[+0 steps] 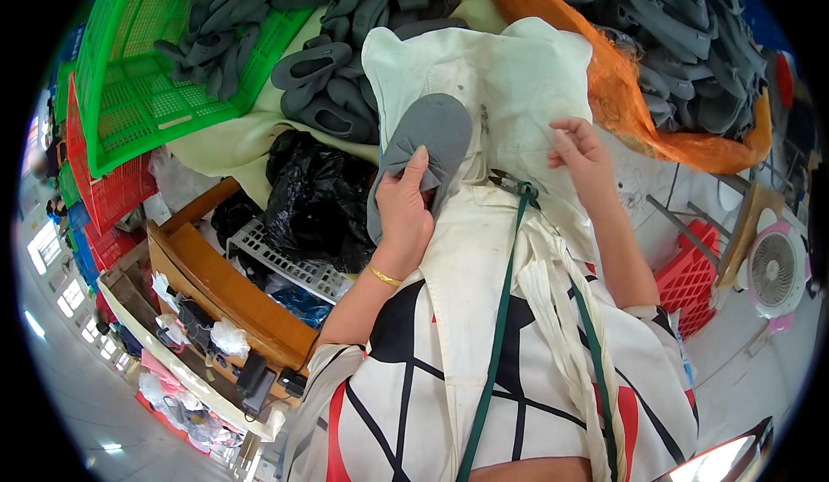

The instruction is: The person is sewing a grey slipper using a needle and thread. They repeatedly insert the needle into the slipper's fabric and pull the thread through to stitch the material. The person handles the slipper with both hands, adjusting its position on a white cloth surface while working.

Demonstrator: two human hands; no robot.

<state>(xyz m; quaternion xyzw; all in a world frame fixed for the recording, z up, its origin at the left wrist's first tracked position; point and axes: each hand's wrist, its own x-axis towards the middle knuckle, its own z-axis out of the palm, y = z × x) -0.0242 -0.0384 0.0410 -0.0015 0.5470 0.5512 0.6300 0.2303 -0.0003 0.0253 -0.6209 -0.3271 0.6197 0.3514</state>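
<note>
Closest in, a patterned garment (380, 413) and a green strap (494, 344) lead up to the pale apron (535, 72) spread over the lap. On its left side is a grey shoe (445, 128), pinched by the left hand (404, 210), whose thumb presses on the upper; its other fingers are mostly hidden. The shoe's long axis slants from lower left, beside the wrist, to upper right, so its broad rounded end points away from the body. The right hand (580, 152) is half curled, well apart from the shoe and to its right (whether its thumb meets a fingertip, I cannot tell), with nothing visible in it. The left hand is therefore the nearer one. Between the two lie dark snips (509, 180), below the level of the right hand.

Beyond the knees, more grey shoes (319, 72) are heaped beside a green crate (129, 123) at left, with an orange sack (617, 85) of them at right.
</note>
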